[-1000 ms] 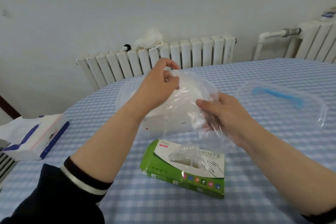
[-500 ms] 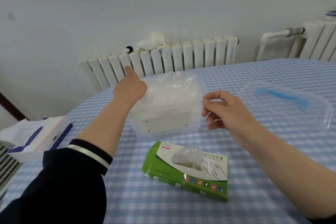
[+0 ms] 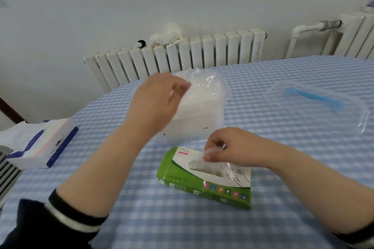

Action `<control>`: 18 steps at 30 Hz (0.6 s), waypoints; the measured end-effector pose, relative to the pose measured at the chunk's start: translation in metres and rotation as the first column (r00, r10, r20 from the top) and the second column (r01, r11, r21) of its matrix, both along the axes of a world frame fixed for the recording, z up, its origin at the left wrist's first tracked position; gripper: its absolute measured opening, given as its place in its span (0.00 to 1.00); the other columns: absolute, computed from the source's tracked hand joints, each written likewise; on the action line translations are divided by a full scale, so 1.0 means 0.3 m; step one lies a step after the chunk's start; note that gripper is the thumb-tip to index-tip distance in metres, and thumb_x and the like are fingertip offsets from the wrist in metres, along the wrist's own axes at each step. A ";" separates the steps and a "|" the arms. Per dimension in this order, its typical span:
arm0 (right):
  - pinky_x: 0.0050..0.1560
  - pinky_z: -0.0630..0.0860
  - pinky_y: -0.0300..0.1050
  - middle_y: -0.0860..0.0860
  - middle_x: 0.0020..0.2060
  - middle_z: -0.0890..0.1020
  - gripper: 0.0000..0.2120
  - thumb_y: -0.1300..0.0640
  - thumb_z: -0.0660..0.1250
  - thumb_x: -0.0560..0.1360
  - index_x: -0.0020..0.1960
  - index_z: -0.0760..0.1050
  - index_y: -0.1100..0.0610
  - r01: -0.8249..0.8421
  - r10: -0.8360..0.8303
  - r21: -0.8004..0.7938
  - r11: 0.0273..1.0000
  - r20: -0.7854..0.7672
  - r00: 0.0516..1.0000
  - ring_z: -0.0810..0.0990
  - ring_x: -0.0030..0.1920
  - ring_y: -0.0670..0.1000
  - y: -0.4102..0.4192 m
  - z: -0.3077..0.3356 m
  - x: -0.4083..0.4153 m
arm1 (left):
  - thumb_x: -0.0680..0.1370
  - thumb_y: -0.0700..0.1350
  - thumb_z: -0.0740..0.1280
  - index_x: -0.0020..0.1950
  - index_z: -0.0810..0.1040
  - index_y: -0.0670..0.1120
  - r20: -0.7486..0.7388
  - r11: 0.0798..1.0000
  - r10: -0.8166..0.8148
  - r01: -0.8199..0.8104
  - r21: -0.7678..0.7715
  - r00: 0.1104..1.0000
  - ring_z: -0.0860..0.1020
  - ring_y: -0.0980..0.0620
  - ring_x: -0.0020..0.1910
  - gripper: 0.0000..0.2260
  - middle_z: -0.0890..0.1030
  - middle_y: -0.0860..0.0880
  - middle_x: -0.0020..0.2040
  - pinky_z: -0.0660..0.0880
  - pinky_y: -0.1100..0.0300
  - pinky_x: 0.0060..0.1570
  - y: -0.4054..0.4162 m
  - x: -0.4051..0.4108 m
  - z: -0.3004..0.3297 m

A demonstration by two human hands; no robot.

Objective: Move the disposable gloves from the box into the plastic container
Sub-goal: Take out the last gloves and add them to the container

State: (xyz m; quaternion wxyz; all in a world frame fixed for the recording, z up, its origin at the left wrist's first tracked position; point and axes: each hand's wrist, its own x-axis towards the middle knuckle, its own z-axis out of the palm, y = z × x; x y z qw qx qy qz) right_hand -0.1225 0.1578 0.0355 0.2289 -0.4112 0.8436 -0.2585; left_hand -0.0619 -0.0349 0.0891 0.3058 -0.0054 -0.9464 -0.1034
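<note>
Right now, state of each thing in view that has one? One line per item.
Glove box: lying flat, top slot open, gloves bunched at it.
Glove: partly out of the slot, pinched by right hand.
Plastic container: lid off, gloves heaped inside.
Left hand: at the container's top, fingers bent; grip unclear.
Container lid: off, flat on the table.
Tissue pack: open.

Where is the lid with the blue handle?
The clear lid lies flat on the checked tablecloth, far right, beyond the plastic container of gloves.
</note>
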 end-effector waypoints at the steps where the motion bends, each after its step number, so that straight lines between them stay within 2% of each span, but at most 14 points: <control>1: 0.47 0.77 0.40 0.42 0.40 0.82 0.08 0.44 0.71 0.73 0.46 0.81 0.48 0.026 -0.025 -0.053 0.998 0.007 1.000 0.79 0.42 0.40 -0.003 -0.004 -0.004 | 0.78 0.64 0.53 0.55 0.80 0.50 0.058 0.982 -0.127 0.117 0.145 0.990 0.75 0.59 0.43 0.24 0.80 0.55 0.47 0.69 0.64 0.44 0.035 0.030 -0.021; 2: 0.42 0.75 0.37 0.44 0.34 0.81 0.08 0.46 0.71 0.73 0.43 0.81 0.50 0.048 -0.043 -0.113 0.992 0.043 0.998 0.77 0.36 0.39 -0.003 0.000 -0.003 | 0.76 0.67 0.56 0.57 0.78 0.53 0.188 0.942 -0.229 0.168 0.292 0.955 0.76 0.61 0.44 0.23 0.80 0.58 0.48 0.70 0.67 0.45 0.057 0.054 -0.049; 3: 0.36 0.72 0.34 0.44 0.30 0.79 0.09 0.47 0.71 0.73 0.40 0.82 0.51 0.062 -0.051 -0.160 0.985 0.068 0.996 0.74 0.31 0.38 -0.001 0.007 -0.004 | 0.73 0.69 0.61 0.61 0.74 0.56 0.376 0.906 -0.297 0.135 0.401 0.878 0.76 0.62 0.47 0.23 0.79 0.59 0.50 0.72 0.68 0.49 0.073 0.072 -0.076; 4: 0.33 0.68 0.31 0.45 0.28 0.77 0.10 0.47 0.71 0.74 0.39 0.82 0.52 0.065 -0.050 -0.185 0.981 0.082 0.995 0.71 0.29 0.39 0.001 0.016 -0.005 | 0.71 0.68 0.66 0.64 0.70 0.58 0.563 0.901 -0.325 0.069 0.428 0.760 0.76 0.63 0.50 0.26 0.77 0.60 0.53 0.74 0.65 0.52 0.078 0.081 -0.102; 5: 0.33 0.67 0.31 0.46 0.29 0.78 0.11 0.47 0.70 0.74 0.40 0.83 0.53 0.067 -0.050 -0.189 0.980 0.095 0.994 0.71 0.29 0.39 0.005 0.019 -0.009 | 0.70 0.65 0.70 0.67 0.66 0.59 0.696 0.925 -0.312 0.040 0.378 0.647 0.75 0.62 0.53 0.29 0.75 0.61 0.55 0.74 0.62 0.55 0.076 0.087 -0.127; 6: 0.36 0.68 0.32 0.48 0.32 0.81 0.10 0.47 0.70 0.75 0.41 0.84 0.52 0.063 -0.043 -0.176 0.982 0.112 0.993 0.72 0.31 0.40 0.009 0.016 -0.017 | 0.70 0.61 0.73 0.69 0.63 0.60 0.765 0.950 -0.278 0.048 0.309 0.580 0.75 0.61 0.55 0.31 0.73 0.62 0.56 0.74 0.60 0.56 0.069 0.088 -0.153; 7: 0.38 0.70 0.35 0.47 0.34 0.83 0.10 0.47 0.69 0.76 0.43 0.84 0.51 0.051 -0.032 -0.157 0.986 0.126 0.992 0.74 0.32 0.41 0.014 0.012 -0.017 | 0.70 0.57 0.75 0.68 0.63 0.60 0.787 0.962 -0.253 0.057 0.269 0.563 0.74 0.60 0.55 0.32 0.72 0.63 0.56 0.74 0.59 0.56 0.066 0.090 -0.171; 9: 0.45 0.76 0.43 0.46 0.38 0.85 0.11 0.47 0.67 0.77 0.43 0.85 0.50 0.038 -0.016 -0.163 0.986 0.135 0.991 0.80 0.37 0.48 0.017 0.015 -0.018 | 0.70 0.55 0.76 0.64 0.64 0.60 0.769 0.967 -0.230 0.050 0.250 0.596 0.73 0.59 0.54 0.29 0.72 0.63 0.54 0.74 0.58 0.55 0.060 0.084 -0.195; 11: 0.52 0.79 0.51 0.51 0.40 0.86 0.13 0.46 0.66 0.75 0.42 0.84 0.54 0.134 -0.048 -0.344 0.929 0.248 0.968 0.84 0.42 0.53 0.018 0.031 -0.017 | 0.68 0.56 0.76 0.62 0.66 0.57 0.758 0.968 -0.227 0.060 0.242 0.612 0.74 0.57 0.56 0.28 0.74 0.61 0.56 0.74 0.55 0.57 0.054 0.076 -0.217; 12: 0.50 0.80 0.50 0.53 0.39 0.86 0.16 0.46 0.66 0.73 0.41 0.83 0.58 0.242 -0.067 -0.460 0.854 0.365 0.929 0.84 0.41 0.52 0.023 0.045 -0.019 | 0.67 0.58 0.76 0.63 0.67 0.56 0.764 0.970 -0.229 0.073 0.234 0.604 0.74 0.56 0.58 0.29 0.74 0.60 0.59 0.73 0.54 0.59 0.048 0.073 -0.230; 14: 0.43 0.80 0.43 0.56 0.36 0.85 0.18 0.46 0.63 0.71 0.40 0.80 0.61 0.422 -0.046 -0.589 0.689 0.546 0.837 0.84 0.37 0.50 0.035 0.076 -0.037 | 0.68 0.57 0.76 0.64 0.67 0.57 0.775 0.970 -0.232 0.083 0.227 0.588 0.73 0.58 0.58 0.29 0.74 0.60 0.61 0.73 0.55 0.59 0.047 0.074 -0.242; 16: 0.38 0.78 0.41 0.55 0.35 0.85 0.18 0.46 0.62 0.72 0.39 0.80 0.60 0.470 -0.015 -0.623 0.625 0.593 0.805 0.83 0.35 0.50 0.045 0.092 -0.054 | 0.70 0.55 0.76 0.64 0.66 0.58 0.756 0.960 -0.256 0.064 0.274 0.603 0.73 0.60 0.55 0.28 0.74 0.62 0.57 0.74 0.56 0.58 0.044 0.083 -0.235; 18: 0.35 0.77 0.41 0.55 0.35 0.85 0.18 0.48 0.61 0.75 0.38 0.80 0.59 0.496 0.002 -0.616 0.612 0.628 0.778 0.82 0.33 0.49 0.051 0.098 -0.064 | 0.69 0.56 0.76 0.66 0.67 0.58 0.672 0.893 -0.373 0.051 0.447 0.640 0.75 0.62 0.56 0.29 0.76 0.62 0.58 0.74 0.57 0.59 0.041 0.083 -0.206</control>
